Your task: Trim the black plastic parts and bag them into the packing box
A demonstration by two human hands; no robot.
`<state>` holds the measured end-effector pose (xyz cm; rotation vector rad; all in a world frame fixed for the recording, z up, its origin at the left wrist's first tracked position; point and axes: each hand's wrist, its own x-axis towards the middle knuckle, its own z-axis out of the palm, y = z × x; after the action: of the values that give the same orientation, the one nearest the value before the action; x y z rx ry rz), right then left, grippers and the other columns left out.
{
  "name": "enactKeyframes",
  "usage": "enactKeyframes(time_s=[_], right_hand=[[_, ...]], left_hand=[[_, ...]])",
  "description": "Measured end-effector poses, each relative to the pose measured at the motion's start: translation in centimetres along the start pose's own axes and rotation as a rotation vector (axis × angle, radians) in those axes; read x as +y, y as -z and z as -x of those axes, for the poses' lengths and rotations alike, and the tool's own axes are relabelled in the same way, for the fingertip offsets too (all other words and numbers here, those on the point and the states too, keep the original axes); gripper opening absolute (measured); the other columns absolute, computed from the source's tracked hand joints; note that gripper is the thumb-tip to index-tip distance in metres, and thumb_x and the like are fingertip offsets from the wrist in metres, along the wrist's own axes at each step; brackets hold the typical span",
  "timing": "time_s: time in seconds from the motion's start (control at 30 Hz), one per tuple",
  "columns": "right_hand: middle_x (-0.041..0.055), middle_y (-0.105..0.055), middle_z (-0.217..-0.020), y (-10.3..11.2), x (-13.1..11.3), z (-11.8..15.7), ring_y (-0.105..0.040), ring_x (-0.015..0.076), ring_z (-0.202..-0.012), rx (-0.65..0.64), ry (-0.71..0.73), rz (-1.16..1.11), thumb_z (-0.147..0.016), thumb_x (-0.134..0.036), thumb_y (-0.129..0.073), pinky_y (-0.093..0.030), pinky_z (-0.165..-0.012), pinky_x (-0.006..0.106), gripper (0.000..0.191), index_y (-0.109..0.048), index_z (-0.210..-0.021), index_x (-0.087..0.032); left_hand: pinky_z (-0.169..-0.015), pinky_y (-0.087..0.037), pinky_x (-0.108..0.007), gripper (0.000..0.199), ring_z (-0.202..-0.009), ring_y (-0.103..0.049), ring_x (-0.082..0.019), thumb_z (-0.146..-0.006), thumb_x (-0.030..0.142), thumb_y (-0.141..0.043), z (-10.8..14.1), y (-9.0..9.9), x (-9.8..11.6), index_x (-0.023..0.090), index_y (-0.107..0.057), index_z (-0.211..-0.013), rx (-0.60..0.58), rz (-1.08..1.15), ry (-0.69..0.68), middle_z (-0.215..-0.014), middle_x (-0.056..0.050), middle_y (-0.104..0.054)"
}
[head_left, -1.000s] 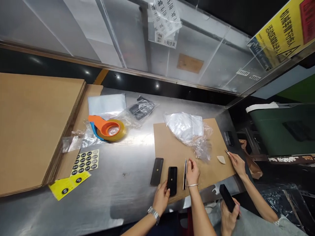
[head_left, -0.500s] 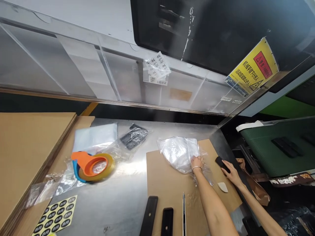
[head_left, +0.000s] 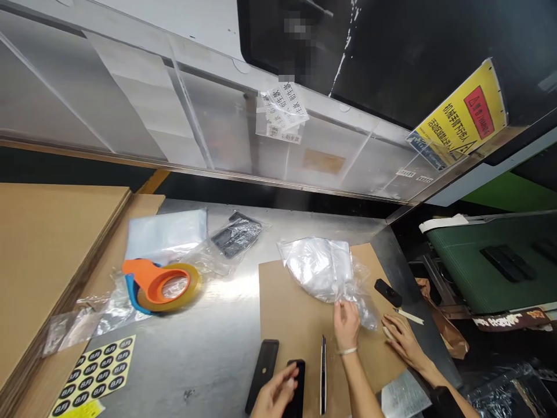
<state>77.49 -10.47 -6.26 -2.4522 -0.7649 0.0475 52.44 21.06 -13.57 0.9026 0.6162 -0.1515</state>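
My left hand [head_left: 276,392] comes in at the bottom edge, fingers apart and slightly curled, over a short black bar [head_left: 297,388]. Whether the fingertips touch it I cannot tell. A longer black bar [head_left: 262,374] with a small hole lies just left of it, and a thin dark cutter-like tool [head_left: 322,377] to its right. All three rest on a cardboard sheet [head_left: 282,307]. My right hand is out of view. From the right reach another person's two hands: one with a bracelet [head_left: 347,322] by a pile of clear plastic bags [head_left: 319,270], the other [head_left: 402,339] resting on the cardboard.
A small black part [head_left: 388,292] and a white strip [head_left: 409,316] lie at the right. On the left are an orange tape dispenser [head_left: 152,283], a label sheet [head_left: 93,374], a bagged black part [head_left: 237,232] and stacked cardboard [head_left: 47,261]. A clear partition [head_left: 226,128] stands behind.
My left hand has entered at the bottom. The other person's bracelet hand has drawn back from the bags; their other hand has let go of the small black part and moved nearer.
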Motion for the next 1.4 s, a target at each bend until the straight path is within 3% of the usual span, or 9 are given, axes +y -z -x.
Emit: enactKeyframes(time_s=[0.2, 0.33, 0.43, 0.57, 0.67, 0.8, 1.0, 1.3, 1.4], right_hand=[[0.0082, -0.059, -0.069, 1.3, -8.8, 3.9, -0.056, 0.0283, -0.078, 0.079, -0.017, -0.187, -0.075, -0.045, -0.046, -0.041, -0.062, 0.041, 0.02, -0.063, -0.084, -0.041], [0.0064, -0.059, -0.073, -6.4, -22.0, 6.8, -0.055, 0.0254, -0.078, -0.048, 0.078, -0.382, -0.078, -0.042, -0.044, -0.041, -0.066, 0.04, 0.021, -0.063, -0.086, -0.039], [0.0066, -0.061, -0.081, -12.9, -26.7, 8.8, -0.054, 0.0227, -0.08, -0.07, 0.003, -0.379, -0.081, -0.034, -0.045, -0.041, -0.07, 0.037, 0.02, -0.062, -0.092, -0.032], [0.0108, -0.055, -0.107, -15.0, -23.6, 10.1, -0.047, 0.0234, -0.103, 0.204, -0.421, -0.49, -0.08, -0.04, -0.049, -0.034, -0.088, 0.037, 0.034, -0.051, -0.108, -0.022], [0.0113, -0.057, -0.104, -13.8, -20.9, 10.0, -0.05, 0.0224, -0.097, -0.011, -0.61, -0.831, -0.075, -0.049, -0.053, -0.038, -0.081, 0.034, 0.042, -0.054, -0.103, -0.018], [0.0042, -0.059, -0.061, -13.1, -20.7, 10.1, -0.052, 0.0143, -0.059, -0.25, -0.592, -1.024, -0.067, -0.048, -0.062, -0.039, -0.057, 0.026, 0.034, -0.06, -0.066, -0.014], [0.0056, -0.062, -0.094, -12.9, -21.9, 10.8, -0.054, 0.0169, -0.088, -0.275, -0.493, -1.13, -0.066, -0.044, -0.066, -0.039, -0.079, 0.028, 0.038, -0.06, -0.093, -0.019], [-0.0012, -0.052, -0.058, -13.6, -22.1, 11.0, -0.048, 0.0095, -0.054, -0.415, -0.443, -1.14, -0.064, -0.044, -0.067, -0.038, -0.056, 0.023, 0.032, -0.055, -0.069, -0.015], [-0.0035, -0.048, -0.057, -14.0, -22.5, 10.9, -0.044, 0.0081, -0.053, -0.364, -0.405, -1.056, -0.065, -0.045, -0.064, -0.036, -0.055, 0.021, 0.032, -0.05, -0.067, -0.017]], left_hand=[[-0.101, -0.031, -0.035, 0.041, -0.109, -0.051, -0.023, -0.067, 0.033, -0.066, 0.9, -3.9, 5.4, 0.014, -0.061, -0.102, -0.177, 0.426, 0.008, -0.111, -0.012, -0.061], [-0.097, -0.036, -0.037, 0.024, -0.1, -0.058, -0.024, -0.072, 0.027, -0.061, 1.9, -3.6, 4.5, 0.011, -0.061, -0.09, -0.159, 0.604, 0.17, -0.095, -0.012, -0.068], [-0.093, -0.04, -0.037, 0.019, -0.099, -0.059, -0.023, -0.076, 0.028, -0.058, 2.7, -2.4, 3.4, 0.013, -0.059, -0.088, -0.093, 0.656, 0.156, -0.099, -0.011, -0.066], [-0.087, -0.043, -0.04, 0.031, -0.098, -0.059, -0.026, -0.078, 0.028, -0.054, 4.2, -0.9, 2.9, 0.013, -0.053, -0.105, -0.173, 0.581, 0.153, -0.113, -0.015, -0.059], [-0.085, -0.043, -0.04, 0.036, -0.097, -0.059, -0.028, -0.079, 0.03, -0.053, 5.4, -0.6, 2.8, 0.011, -0.052, -0.109, -0.238, 0.515, 0.18, -0.115, -0.017, -0.057], [-0.084, -0.043, -0.04, 0.034, -0.093, -0.061, -0.028, -0.079, 0.03, -0.053, 6.7, -0.7, 2.3, 0.01, -0.053, -0.106, -0.275, 0.486, 0.2, -0.111, -0.017, -0.06], [-0.072, -0.048, -0.036, 0.028, -0.079, -0.065, -0.024, -0.077, 0.027, -0.056, 7.8, -0.1, 1.4, 0.011, -0.055, -0.099, -0.165, 0.498, 0.232, -0.086, -0.01, -0.068], [-0.075, -0.047, -0.037, 0.031, -0.082, -0.064, -0.024, -0.076, 0.03, -0.055, 8.7, 0.9, 1.2, 0.01, -0.056, -0.099, -0.163, 0.456, 0.179, -0.096, -0.013, -0.066], [-0.08, -0.044, -0.039, 0.041, -0.09, -0.061, -0.025, -0.074, 0.036, -0.056, 8.7, 1.2, 1.0, 0.011, -0.052, -0.107, 0.015, 0.178, -0.038, -0.103, -0.015, -0.062]])
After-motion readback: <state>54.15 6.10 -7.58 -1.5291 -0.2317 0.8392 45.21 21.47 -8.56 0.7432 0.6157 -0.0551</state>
